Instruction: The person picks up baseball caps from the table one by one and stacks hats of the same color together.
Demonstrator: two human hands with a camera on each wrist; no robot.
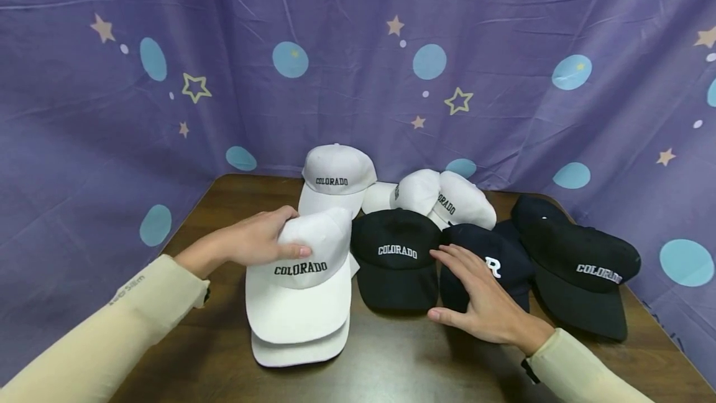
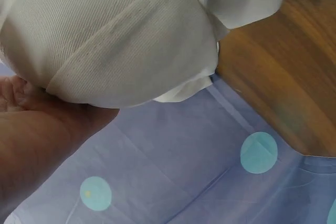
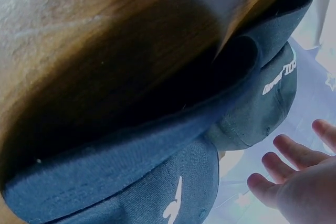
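Note:
My left hand (image 1: 257,238) grips the crown of a white baseball cap (image 1: 304,310) lettered COLORADO, its thumb across the front. Beneath that cap the visor of another white cap (image 1: 302,351) sticks out. In the left wrist view the ribbed white crown (image 2: 131,40) fills the upper part. My right hand (image 1: 481,303) is over a navy cap (image 1: 506,247) with a white R, fingers spread and holding nothing. Its fingertips reach toward a black COLORADO cap (image 1: 397,288) in the middle. The right wrist view shows the navy visor (image 3: 131,161) from close by, with the hand's fingers apart from it.
Behind stand a white COLORADO cap (image 1: 338,163) and two more white caps, one tipped sideways (image 1: 467,198). At the right are a black COLORADO cap (image 1: 587,260) and a dark cap (image 1: 534,210). A purple curtain (image 1: 347,104) hangs behind the wooden table (image 1: 403,365).

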